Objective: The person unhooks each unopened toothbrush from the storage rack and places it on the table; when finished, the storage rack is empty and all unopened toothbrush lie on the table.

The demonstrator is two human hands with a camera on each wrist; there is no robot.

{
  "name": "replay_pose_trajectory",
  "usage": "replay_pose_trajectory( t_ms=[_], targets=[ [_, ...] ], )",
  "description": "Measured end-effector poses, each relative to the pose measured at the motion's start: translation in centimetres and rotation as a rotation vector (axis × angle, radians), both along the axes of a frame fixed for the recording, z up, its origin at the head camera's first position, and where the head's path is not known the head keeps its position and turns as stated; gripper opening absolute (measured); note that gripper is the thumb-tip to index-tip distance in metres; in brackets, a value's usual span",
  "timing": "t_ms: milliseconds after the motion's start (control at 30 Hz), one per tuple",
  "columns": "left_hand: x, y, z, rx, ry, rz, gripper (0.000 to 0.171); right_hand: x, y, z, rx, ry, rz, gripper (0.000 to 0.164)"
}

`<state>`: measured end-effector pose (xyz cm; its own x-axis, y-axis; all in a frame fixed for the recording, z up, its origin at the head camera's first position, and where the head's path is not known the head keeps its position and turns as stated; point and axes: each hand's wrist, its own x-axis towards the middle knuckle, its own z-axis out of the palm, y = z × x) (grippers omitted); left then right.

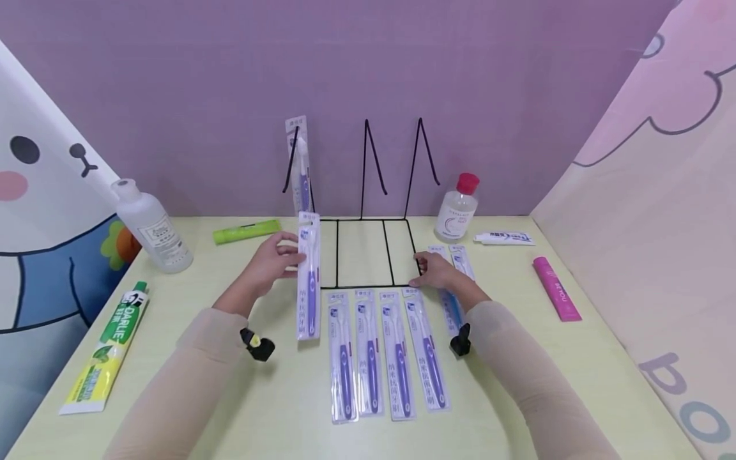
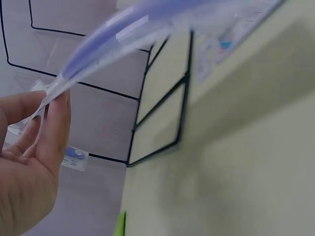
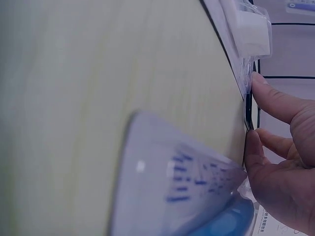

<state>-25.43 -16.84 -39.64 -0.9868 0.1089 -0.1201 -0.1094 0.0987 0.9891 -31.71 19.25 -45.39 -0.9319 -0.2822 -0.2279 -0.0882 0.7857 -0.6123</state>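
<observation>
My left hand (image 1: pixel 275 260) pinches the upper part of a packaged purple toothbrush (image 1: pixel 311 287), held upright at the left front of a black wire rack (image 1: pixel 368 287). In the left wrist view the thumb and fingers (image 2: pixel 58 125) hold the pack by its end. My right hand (image 1: pixel 439 271) grips the rack's front right corner; the right wrist view shows thumb and fingertips on the wire (image 3: pixel 248 108). Another toothbrush pack (image 1: pixel 303 185) hangs on the rack's left hook. Several packs (image 1: pixel 372 358) lie in a row before the rack.
Two more packs (image 1: pixel 462 260) lie under and beside the right forearm. At left are a white bottle (image 1: pixel 155 230), a green toothpaste tube (image 1: pixel 247 232) and a Darlie tube (image 1: pixel 109 348). At right stand a red-capped bottle (image 1: pixel 457 211), a white tube (image 1: pixel 505 239) and a pink tube (image 1: pixel 556 289).
</observation>
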Motion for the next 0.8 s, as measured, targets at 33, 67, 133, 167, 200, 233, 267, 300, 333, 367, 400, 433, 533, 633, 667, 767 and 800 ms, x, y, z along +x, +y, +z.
replay_pose_trajectory(
  t_ms=[33,67,133,167,200,233,267,300,333,367,400,433,533,633,667,767,800],
  targets=[
    [0.5,-0.1,-0.4,-0.003,-0.014,-0.013,0.040,0.0,0.0,0.0,-0.001,0.000,0.004,0.077],
    [1.0,-0.2,-0.7,-0.005,-0.028,-0.025,0.041,-0.1,0.0,0.0,-0.001,0.002,0.009,0.077],
    [2.0,-0.4,-1.3,-0.006,-0.044,-0.056,0.042,-0.1,0.0,0.1,0.002,0.007,0.014,0.077],
    [2.5,-0.5,-1.6,0.000,-0.050,-0.075,0.044,-0.2,0.0,0.1,0.006,0.009,0.013,0.077],
    [2.9,-0.5,-1.9,0.007,-0.059,-0.092,0.044,-0.2,0.0,0.1,0.010,0.010,0.011,0.077],
    [3.2,-0.6,-2.1,0.015,-0.068,-0.111,0.044,-0.2,0.0,0.1,0.011,0.011,0.012,0.077],
    [3.5,-0.7,-2.4,0.017,-0.078,-0.126,0.044,-0.3,0.1,0.1,0.013,0.011,0.014,0.077],
    [3.8,-0.8,-2.7,0.017,-0.086,-0.145,0.045,-0.3,0.1,0.1,0.013,0.009,0.016,0.077],
    [4.1,-0.8,-2.9,0.018,-0.095,-0.160,0.045,-0.3,0.1,0.1,0.016,0.007,0.015,0.077],
    [4.3,-0.8,-3.1,0.019,-0.106,-0.172,0.045,-0.3,0.1,0.1,0.015,0.005,0.019,0.077],
    [4.5,-0.9,-3.4,0.014,-0.119,-0.177,0.045,-0.3,0.1,0.1,0.014,0.003,0.022,0.077],
    [4.7,-0.9,-3.6,0.015,-0.129,-0.186,0.045,-0.3,0.1,0.1,0.011,0.000,0.020,0.077],
    [5.1,-0.8,-4.3,0.028,-0.157,-0.213,0.046,-0.3,0.1,0.0,0.008,-0.008,0.016,0.077],
    [5.4,-0.7,-5.1,0.057,-0.175,-0.246,0.044,-0.2,0.0,0.1,0.006,-0.016,0.008,0.076],
    [5.6,-0.7,-5.3,0.067,-0.178,-0.259,0.044,-0.2,0.0,0.1,0.006,-0.018,0.007,0.076],
    [5.8,-0.5,-5.9,0.089,-0.180,-0.285,0.043,-0.1,-0.1,0.1,0.008,-0.020,0.001,0.075],
    [5.9,-0.4,-6.1,0.094,-0.181,-0.291,0.043,0.0,-0.1,0.2,0.008,-0.022,-0.001,0.075]
  ],
)
